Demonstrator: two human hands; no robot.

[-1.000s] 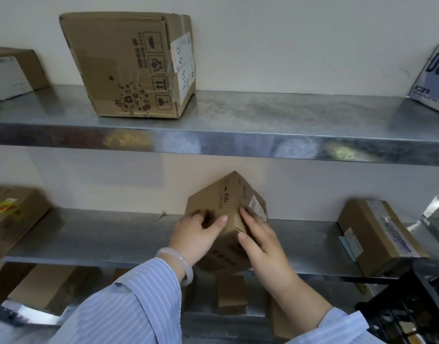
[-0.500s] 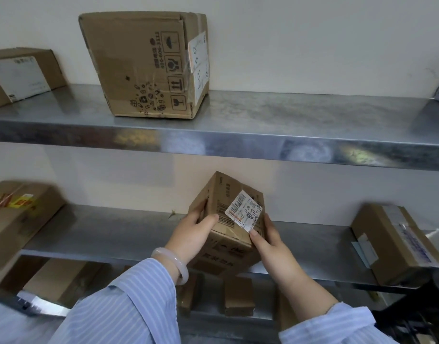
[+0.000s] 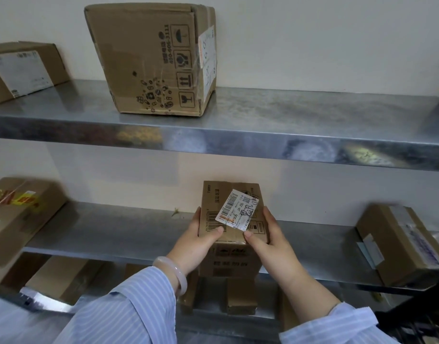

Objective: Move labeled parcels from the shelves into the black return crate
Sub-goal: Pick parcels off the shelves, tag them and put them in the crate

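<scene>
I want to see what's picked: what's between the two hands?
A small brown cardboard parcel with a white label, gripped by the left hand and right hand; head view.

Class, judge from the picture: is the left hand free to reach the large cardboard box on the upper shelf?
Probably not yet: the left hand and right hand both grip the labelled parcel. Nothing stands before the large cardboard box itself.
</scene>
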